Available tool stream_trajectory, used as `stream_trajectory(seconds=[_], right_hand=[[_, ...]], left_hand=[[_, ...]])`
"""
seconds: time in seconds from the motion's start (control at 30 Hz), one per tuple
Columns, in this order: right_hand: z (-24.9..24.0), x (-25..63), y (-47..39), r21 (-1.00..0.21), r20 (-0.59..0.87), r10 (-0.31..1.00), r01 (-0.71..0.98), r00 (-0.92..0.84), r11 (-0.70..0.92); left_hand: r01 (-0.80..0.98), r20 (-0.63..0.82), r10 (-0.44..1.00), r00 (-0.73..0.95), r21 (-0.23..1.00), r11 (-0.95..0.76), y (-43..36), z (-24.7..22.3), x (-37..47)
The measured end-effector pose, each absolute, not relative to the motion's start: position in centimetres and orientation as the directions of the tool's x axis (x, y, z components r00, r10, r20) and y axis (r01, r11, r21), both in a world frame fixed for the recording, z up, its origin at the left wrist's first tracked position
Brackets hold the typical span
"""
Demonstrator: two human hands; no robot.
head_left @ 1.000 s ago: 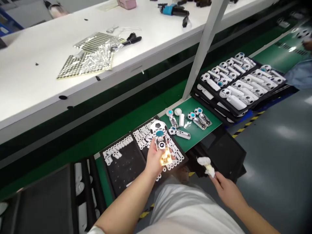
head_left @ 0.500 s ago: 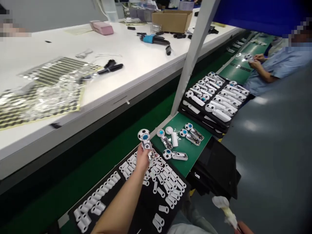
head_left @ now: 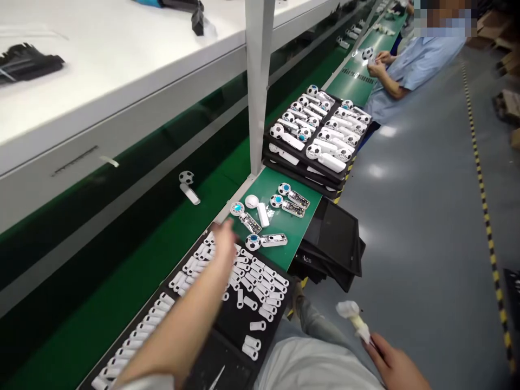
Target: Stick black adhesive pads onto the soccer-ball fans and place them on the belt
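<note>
My left hand point(head_left: 225, 241), blurred by motion, reaches over the near black tray point(head_left: 227, 357) with fingers stretched out and nothing visible in them. Beneath and around it lie many small white plastic covers point(head_left: 249, 302). Beyond the fingertips, a handheld fan with a football-patterned head point(head_left: 189, 187) rests on the dark green belt. Several opened fans point(head_left: 248, 221) with blue centres and bare circuit boards sit on the lighter green strip, beside a plain white one point(head_left: 263, 214). Low at right, my right hand point(head_left: 392, 363) grips a stick-like tool with a white, wrapped tip point(head_left: 353, 314).
Stacked black trays of football-patterned fans point(head_left: 320, 127) stand behind a grey post point(head_left: 259, 81). Empty black trays point(head_left: 333, 238) are piled below the strip's edge. A co-worker in a light blue shirt point(head_left: 422, 65) handles a fan farther along. Tweezers point(head_left: 217, 377) lie on the near tray.
The fan that was in my left hand has left it, and a fan now shows on the dark green belt. My left hand has drawn back slightly. The view has swung right.
</note>
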State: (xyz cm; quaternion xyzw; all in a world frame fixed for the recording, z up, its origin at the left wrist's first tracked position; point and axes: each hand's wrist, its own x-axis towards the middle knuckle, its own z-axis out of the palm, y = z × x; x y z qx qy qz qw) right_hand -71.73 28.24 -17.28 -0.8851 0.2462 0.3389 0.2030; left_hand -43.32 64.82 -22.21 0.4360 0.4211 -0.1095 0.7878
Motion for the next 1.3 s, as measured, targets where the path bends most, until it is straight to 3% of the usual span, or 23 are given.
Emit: stream_trajectory(seconds=[0.17, 0.33, 0.53, 0.67, 0.77, 0.83, 0.97, 1.07, 1.13, 1.3], right_hand=[[-17.3, -70.4, 27.4, -0.242, -0.668, -0.240, -0.511, 0.704, -0.825], [-15.9, -69.6, 25.3, -0.285, -0.575, -0.217, -0.441, 0.789, -0.851], [-13.0, -67.4, 22.7, -0.442, -0.441, -0.130, -0.341, 0.888, -0.829], [-9.0, -63.4, 23.2, -0.550, -0.263, 0.092, -0.072, 0.960, -0.832], [-5.6, -60.0, 25.0, -0.512, -0.005, 0.353, 0.301, 0.936, -0.805], [-4.1, -58.0, 26.3, -0.457, 0.107, 0.470, 0.463, 0.876, -0.760], [-2.9, -56.0, 27.9, -0.425, 0.072, 0.512, 0.490, 0.856, -0.761], [-2.4, -56.3, 27.9, -0.526, -0.030, 0.487, 0.401, 0.873, -0.750], [-1.8, -57.4, 27.5, -0.598, 0.013, 0.478, 0.390, 0.878, -0.700], [-0.5, -60.9, 26.9, -0.593, 0.158, 0.662, 0.607, 0.732, -0.530]], left_hand=[[0.760, -0.949, 0.187, 0.254, 0.315, 0.569, 51.1, -24.1, -48.6], [0.745, -0.937, 0.322, 0.132, 0.308, 0.592, 48.8, -23.7, -44.7], [0.633, -0.895, 0.279, 0.349, 0.445, 0.634, 48.7, -19.2, -49.0], [0.610, -0.809, 0.113, 0.577, 0.519, 0.599, 47.9, -13.7, -56.5], [0.635, -0.725, -0.088, 0.683, 0.530, 0.562, 47.6, -8.5, -60.9], [0.645, -0.641, -0.225, 0.734, 0.555, 0.525, 47.5, -5.2, -62.8], [0.597, -0.468, -0.371, 0.802, 0.645, 0.477, 47.4, -0.4, -65.1], [0.581, -0.461, -0.353, 0.814, 0.637, 0.507, 47.4, 1.5, -66.3], [0.560, -0.467, -0.314, 0.827, 0.627, 0.542, 47.3, 2.1, -66.8], [0.365, -0.426, -0.058, 0.903, 0.688, 0.627, 47.3, 2.2, -67.0]])
